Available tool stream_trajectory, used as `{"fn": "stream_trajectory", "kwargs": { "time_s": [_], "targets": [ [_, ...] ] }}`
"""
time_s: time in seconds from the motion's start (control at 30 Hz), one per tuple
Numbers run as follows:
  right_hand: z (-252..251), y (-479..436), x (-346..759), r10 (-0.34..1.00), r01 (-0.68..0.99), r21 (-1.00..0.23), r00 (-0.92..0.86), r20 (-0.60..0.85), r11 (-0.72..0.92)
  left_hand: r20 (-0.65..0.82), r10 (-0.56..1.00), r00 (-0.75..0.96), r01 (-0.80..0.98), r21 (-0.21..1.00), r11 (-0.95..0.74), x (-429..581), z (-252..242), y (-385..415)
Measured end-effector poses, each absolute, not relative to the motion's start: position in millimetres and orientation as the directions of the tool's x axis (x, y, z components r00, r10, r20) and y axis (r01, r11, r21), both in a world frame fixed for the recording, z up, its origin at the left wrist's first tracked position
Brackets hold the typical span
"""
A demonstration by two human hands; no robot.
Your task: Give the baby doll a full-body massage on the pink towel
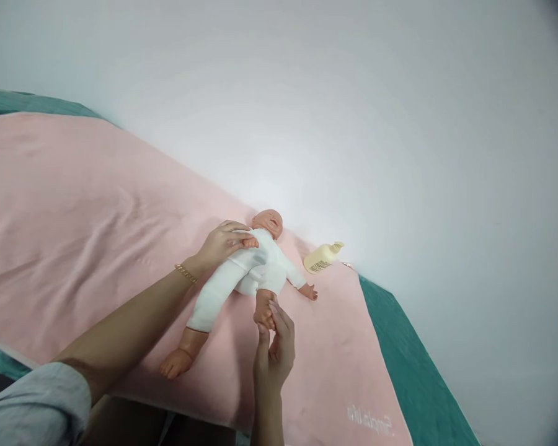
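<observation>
A baby doll (pixel 264 260) with a white cloth body lies on its back on a pink towel (pixel 325 353), its head away from me. My left hand (pixel 223 243), with a gold bracelet at the wrist, is closed around one arm of the doll, whose small hand (pixel 250 243) pokes out past my fingers. Between thumb and fingers, my right hand (pixel 278 347) pinches the doll's foot (pixel 264 308) and holds that leg bent up. The other leg (pixel 214 300) stretches toward me on the left. Beyond the doll's free arm stands a pale yellow pump bottle (pixel 322 257).
Under the pink towel a green cover (pixel 404 347) shows at the right and at the far left. A white wall (pixel 307 111) rises directly behind the doll's head and the bottle. Wrinkles run across the towel's left part.
</observation>
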State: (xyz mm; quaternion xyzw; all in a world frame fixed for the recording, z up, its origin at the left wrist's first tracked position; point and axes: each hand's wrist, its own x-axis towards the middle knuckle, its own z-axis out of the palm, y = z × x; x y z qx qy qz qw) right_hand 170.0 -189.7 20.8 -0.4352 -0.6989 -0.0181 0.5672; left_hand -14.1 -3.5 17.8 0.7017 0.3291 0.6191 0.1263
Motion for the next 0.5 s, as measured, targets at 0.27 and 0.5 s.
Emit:
{"fn": "stream_trajectory", "kwargs": {
  "time_s": [0.27, 0.5],
  "targets": [
    [25, -222, 185, 0.664, 0.608, -0.495, -0.074, 0.744, 0.621, 0.464, 0.815, -0.348, -0.029, 0.863, -0.504, -26, 29, -3],
    [18, -248, 183, 0.703, 0.647, -0.451, -0.189, 0.686, 0.614, 0.075, 0.791, -0.607, -0.367, 0.857, -0.362, -43, 15, 13]
  ]
}}
